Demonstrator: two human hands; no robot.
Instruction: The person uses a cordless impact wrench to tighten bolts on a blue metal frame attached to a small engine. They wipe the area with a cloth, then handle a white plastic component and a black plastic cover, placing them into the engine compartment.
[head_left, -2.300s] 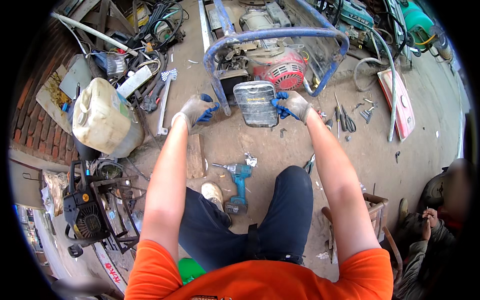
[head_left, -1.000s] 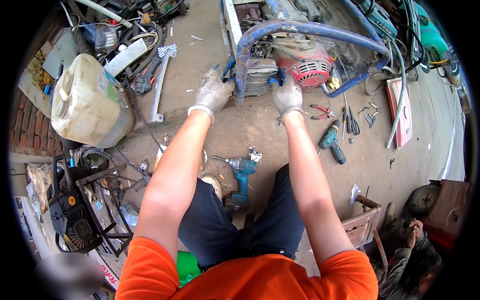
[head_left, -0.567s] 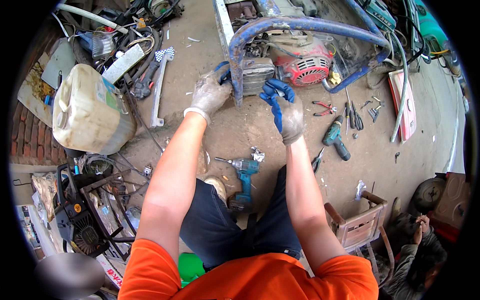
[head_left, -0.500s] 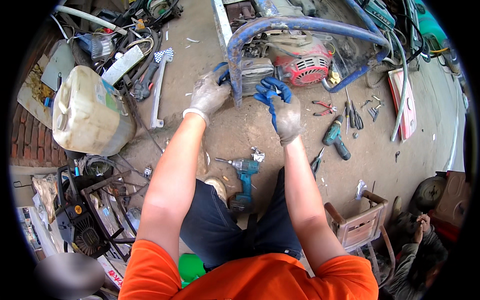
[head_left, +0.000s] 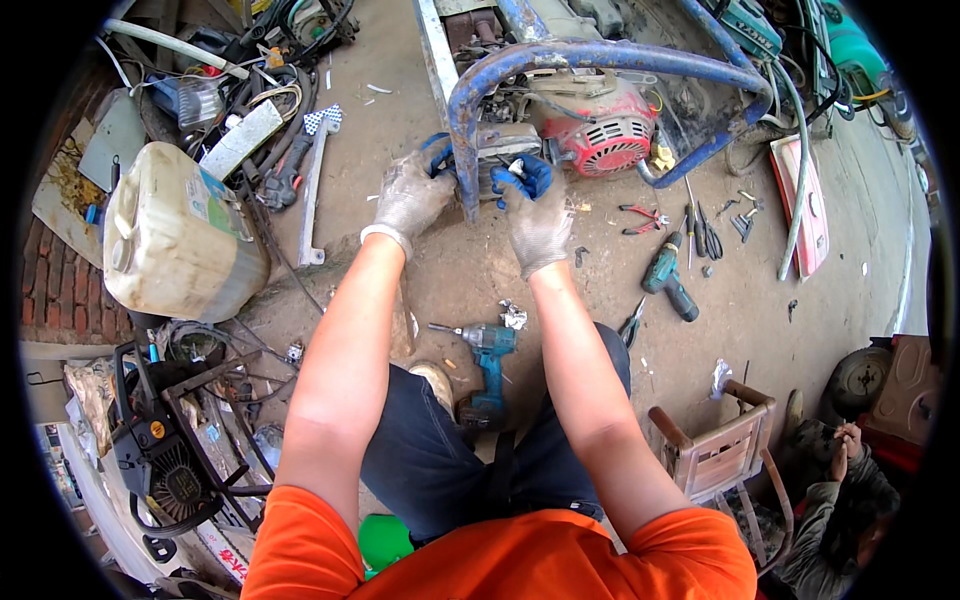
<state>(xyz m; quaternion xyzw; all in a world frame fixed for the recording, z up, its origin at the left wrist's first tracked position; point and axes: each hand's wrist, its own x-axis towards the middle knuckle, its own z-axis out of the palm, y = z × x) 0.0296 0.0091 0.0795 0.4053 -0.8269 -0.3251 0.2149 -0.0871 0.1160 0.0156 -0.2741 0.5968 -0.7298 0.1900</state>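
Both my hands wear pale grey gloves with blue-coated fingers. My left hand (head_left: 412,192) is closed just left of the upright of a blue tube frame (head_left: 462,140); what its fingertips hold is hidden. On the other side of that upright, my right hand (head_left: 535,205) is closed, with a small pale piece (head_left: 517,168) pinched at its fingertips. Just beyond the fingers sits a grey metal box part (head_left: 508,138) of an engine. Its red slotted round cover (head_left: 612,143) lies to the right, inside the frame.
A teal impact driver (head_left: 488,365) lies near my feet. To the right are a teal drill (head_left: 668,275), red-handled pliers (head_left: 645,219) and a small wooden chair (head_left: 725,445). At left stand a plastic jerrycan (head_left: 180,235) and a chainsaw-like machine (head_left: 165,450). A person (head_left: 850,490) sits lower right.
My right hand has moved left and slightly down, closer to the frame upright and the grey box part. My left hand stays by the upright, its fingers shifted slightly.
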